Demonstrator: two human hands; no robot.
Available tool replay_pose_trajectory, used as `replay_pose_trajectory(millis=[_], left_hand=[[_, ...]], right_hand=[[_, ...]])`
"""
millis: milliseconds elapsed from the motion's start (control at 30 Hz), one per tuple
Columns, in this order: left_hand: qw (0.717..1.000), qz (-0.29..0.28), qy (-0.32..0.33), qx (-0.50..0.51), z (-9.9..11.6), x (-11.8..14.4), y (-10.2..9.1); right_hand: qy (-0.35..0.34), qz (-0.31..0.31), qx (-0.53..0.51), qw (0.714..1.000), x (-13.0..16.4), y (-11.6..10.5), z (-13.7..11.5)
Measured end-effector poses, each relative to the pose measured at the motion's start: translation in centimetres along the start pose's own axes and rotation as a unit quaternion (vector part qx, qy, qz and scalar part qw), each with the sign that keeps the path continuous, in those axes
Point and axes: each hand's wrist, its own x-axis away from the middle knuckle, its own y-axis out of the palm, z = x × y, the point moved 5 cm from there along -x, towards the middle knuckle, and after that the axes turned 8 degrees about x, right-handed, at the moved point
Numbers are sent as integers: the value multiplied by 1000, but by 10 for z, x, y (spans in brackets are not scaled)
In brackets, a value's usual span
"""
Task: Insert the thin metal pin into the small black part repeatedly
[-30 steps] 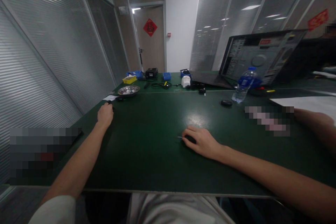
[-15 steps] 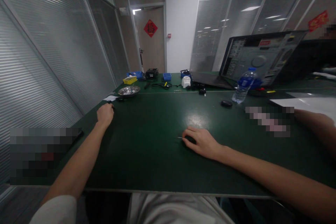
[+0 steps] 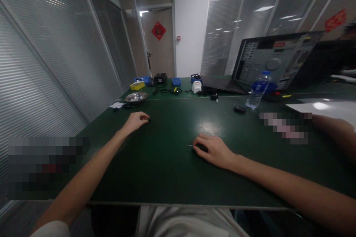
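Note:
My left hand (image 3: 136,120) is over the left middle of the table, its fingers closed in a pinch. A small black piece (image 3: 149,120) shows at its fingertips; its kind is too small to make out. My right hand (image 3: 213,149) rests on the green table top nearer to me, thumb and forefinger closed. From between them a thin pale metal tip (image 3: 190,145) points left; the rest of it is hidden by the fingers. Beyond my left hand stand a round metal dish (image 3: 136,97) with small pale bits inside and a slip of white paper (image 3: 117,105).
A water bottle (image 3: 258,90) and a black oval object (image 3: 239,109) stand right of centre. Behind them is an open computer case (image 3: 274,63). Another person's arm (image 3: 333,126) lies at the right edge. Blue trays (image 3: 176,81), a yellow tray (image 3: 137,86) and cables line the back.
My left hand has moved right from beside the paper, with the small black piece now at its fingertips. My right hand has stayed in place.

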Motion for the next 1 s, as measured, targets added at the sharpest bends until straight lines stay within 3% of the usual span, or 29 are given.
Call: replay_pose_trajectory(millis=[167,233,300,567,1000], left_hand=[[962,-141,168,163,113,34,84],[942,-182,193,205,142,50,105],[934,-193,196,226,157,60,114],[941,-181,175,226,152,62,111],[935,-151,249,201,158,67,110]], right_hand=[[2,11,9,1000,0,0,0],[8,14,14,1000,0,0,2],[13,14,17,1000,0,1,4],[13,16,19,1000,-1,0,3],[-15,19,41,999,-2,0,-5]])
